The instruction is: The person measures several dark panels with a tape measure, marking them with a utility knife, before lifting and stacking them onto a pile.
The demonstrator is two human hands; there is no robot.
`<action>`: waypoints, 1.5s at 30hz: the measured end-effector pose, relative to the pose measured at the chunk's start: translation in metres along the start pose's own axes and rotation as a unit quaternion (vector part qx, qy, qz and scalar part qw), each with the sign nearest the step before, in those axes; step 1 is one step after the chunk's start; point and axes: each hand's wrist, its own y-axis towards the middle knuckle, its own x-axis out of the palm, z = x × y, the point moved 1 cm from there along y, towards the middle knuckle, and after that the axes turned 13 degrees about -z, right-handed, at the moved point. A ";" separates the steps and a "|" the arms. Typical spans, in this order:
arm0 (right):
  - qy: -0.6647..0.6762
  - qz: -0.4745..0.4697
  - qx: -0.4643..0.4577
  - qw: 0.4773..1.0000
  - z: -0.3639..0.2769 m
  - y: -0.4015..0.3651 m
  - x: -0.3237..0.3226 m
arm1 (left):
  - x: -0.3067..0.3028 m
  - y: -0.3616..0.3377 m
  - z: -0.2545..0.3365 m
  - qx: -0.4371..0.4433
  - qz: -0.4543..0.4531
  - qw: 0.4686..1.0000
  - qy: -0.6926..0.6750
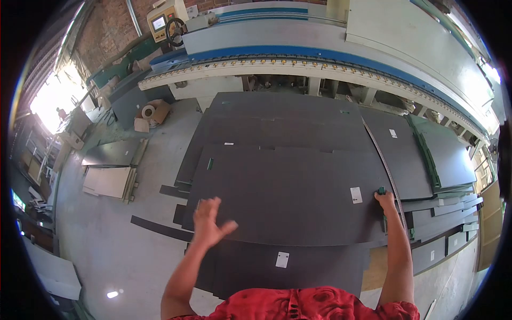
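A large dark grey board lies across the top of a stack in front of me, with a white label near its right side. My left hand is raised over the board's left edge, thumb and fingers apart, holding nothing. Over at the right edge, my right hand is closed at a small dark green object, whose kind I cannot make out. A long thin strip, like a ruler, lies just right of that hand. Nearer my body is a lower dark board with its own white label.
A long blue-and-white machine with a control panel spans the back. More panels are stacked at the right. Left, on the floor, are a panel pile and a cardboard box. A narrow dark strip juts out leftward.
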 end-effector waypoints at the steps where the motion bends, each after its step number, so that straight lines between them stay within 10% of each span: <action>1: 0.003 0.000 0.002 1.000 0.000 -0.001 0.000 | 0.000 -0.014 0.028 0.035 -0.038 0.998 0.027; 32: -0.057 0.018 -0.030 0.998 -0.005 0.024 0.001 | 0.097 0.006 0.129 0.134 -0.123 0.977 0.110; 45: 0.063 -0.154 0.024 0.986 -0.015 -0.045 -0.041 | 0.099 0.067 0.119 0.118 -0.110 0.980 0.113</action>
